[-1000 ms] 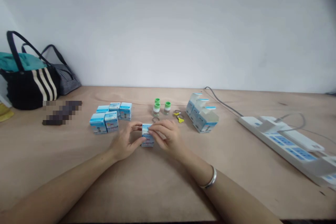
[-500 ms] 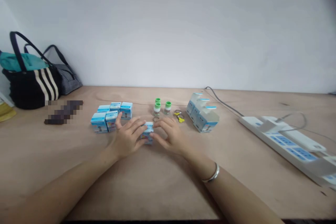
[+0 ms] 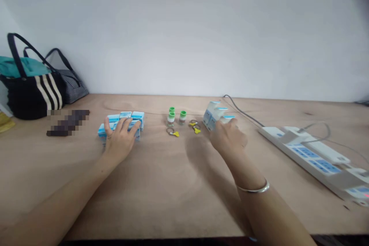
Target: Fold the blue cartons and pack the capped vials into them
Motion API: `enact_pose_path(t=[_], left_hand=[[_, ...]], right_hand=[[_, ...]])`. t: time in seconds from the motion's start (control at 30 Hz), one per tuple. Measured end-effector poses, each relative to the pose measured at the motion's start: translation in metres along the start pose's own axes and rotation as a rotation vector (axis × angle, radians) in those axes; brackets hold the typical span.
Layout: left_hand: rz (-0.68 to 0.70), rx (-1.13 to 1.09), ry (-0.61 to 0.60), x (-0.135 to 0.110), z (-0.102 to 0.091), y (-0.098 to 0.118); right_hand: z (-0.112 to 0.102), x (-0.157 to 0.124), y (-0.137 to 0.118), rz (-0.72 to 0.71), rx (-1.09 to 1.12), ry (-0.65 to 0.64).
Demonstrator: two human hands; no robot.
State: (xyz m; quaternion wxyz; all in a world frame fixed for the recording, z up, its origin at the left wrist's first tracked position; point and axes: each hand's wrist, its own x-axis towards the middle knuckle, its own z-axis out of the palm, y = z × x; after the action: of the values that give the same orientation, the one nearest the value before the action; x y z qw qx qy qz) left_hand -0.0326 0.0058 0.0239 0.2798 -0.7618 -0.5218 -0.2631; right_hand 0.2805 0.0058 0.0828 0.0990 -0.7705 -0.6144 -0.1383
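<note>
My left hand (image 3: 120, 139) is closed over a small blue-and-white carton (image 3: 137, 135) at the front right of a cluster of matching closed cartons (image 3: 138, 115). Its fingers hide much of that carton. On the right, my right hand (image 3: 229, 136) is at the nearest of three open cartons (image 3: 211, 117), whose top flaps stand up. Blur and the hand itself hide the fingertips, so their grip is unclear. Between my hands stand three small bottles (image 3: 171, 118) with green caps. Key rings (image 3: 173, 133) with yellow tags lie in front and to the right of them.
A white power strip (image 3: 311, 157) with plugs and a grey cable (image 3: 245, 111) lies at the right. Two bags (image 3: 31, 96) stand at the back left, with a dark pixelated object (image 3: 69, 123) before them. A pale wall (image 3: 184, 38) rises behind the wooden table (image 3: 161, 192).
My left hand has carried the small carton from the middle to the left cluster. My right hand has left that carton and moved right to the open cartons, uncovering a key ring.
</note>
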Motion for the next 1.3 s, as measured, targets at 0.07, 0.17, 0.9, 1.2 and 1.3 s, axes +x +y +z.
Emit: enact_pose_path(t=[0.07, 0.17, 0.9, 1.2, 1.3], left_hand=[[0.021, -0.017, 0.047, 0.000, -0.002, 0.004], [0.113, -0.093, 0.083, -0.003, -0.006, 0.015], [0.005, -0.876, -0.048, -0.014, 0.009, 0.046], [0.198, -0.484, 0.254, -0.011, -0.001, 0.036], [0.176, -0.373, 0.274, -0.011, -0.002, 0.033]], right_hand=[[-0.001, 0.004, 0.004, 0.096, -0.018, -0.059], [-0.003, 0.006, 0.001, 0.026, -0.038, 0.011], [0.035, -0.047, -0.084, -0.774, 1.046, 0.226], [0.049, -0.034, -0.079, -0.624, 1.139, 0.100], [0.046, -0.035, -0.080, -0.580, 1.139, 0.119]])
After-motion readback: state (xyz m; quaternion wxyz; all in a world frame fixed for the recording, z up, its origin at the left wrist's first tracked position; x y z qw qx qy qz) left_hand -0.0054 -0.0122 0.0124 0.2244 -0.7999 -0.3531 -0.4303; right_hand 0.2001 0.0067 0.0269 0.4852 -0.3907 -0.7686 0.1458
